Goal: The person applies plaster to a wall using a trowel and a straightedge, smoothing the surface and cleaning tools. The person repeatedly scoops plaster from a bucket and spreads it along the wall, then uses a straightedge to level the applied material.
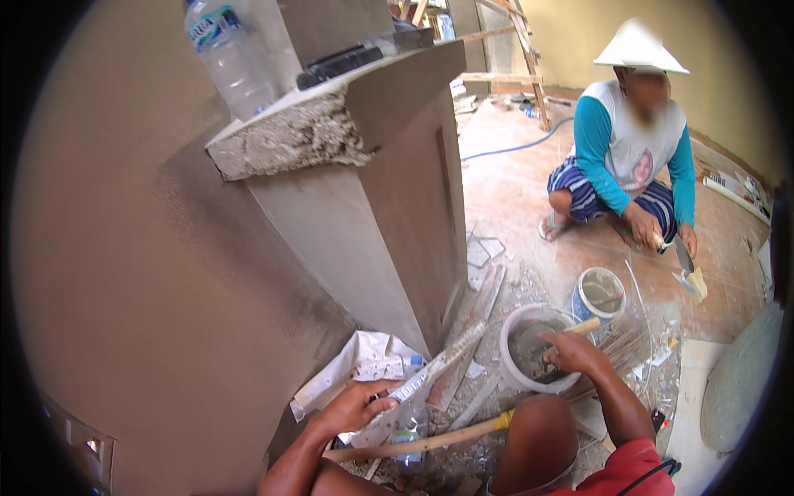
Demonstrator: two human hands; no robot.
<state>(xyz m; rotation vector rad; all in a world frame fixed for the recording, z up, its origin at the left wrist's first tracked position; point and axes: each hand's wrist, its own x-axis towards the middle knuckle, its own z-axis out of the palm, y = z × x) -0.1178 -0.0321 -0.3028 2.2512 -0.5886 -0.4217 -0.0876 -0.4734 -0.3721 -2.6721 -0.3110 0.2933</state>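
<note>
My left hand (364, 407) is closed round the lower end of a long, pale, mortar-spattered straightedge (442, 360), which slants up and away to the right. My right hand (576, 353) grips a wooden-handled trowel (585, 326) over a whitish bucket (506, 364) of wet grey mortar (527, 337). The trowel's blade is mostly hidden by my hand and the mortar. Ahead of my left hand rises a plastered pillar (347, 236), whose ledge (289, 140) has a rough, lumpy mortar edge. Crumpled pale paper (368, 357) lies at its foot.
A water bottle (236, 70) stands on the ledge. A smaller bucket (602, 293) sits beyond mine. At the right, a co-worker (628, 149) squats, holding a bladed tool (684, 255). A wooden pole (430, 441), boards (475, 331) and rubble surround my knees. A ladder (529, 58) stands behind.
</note>
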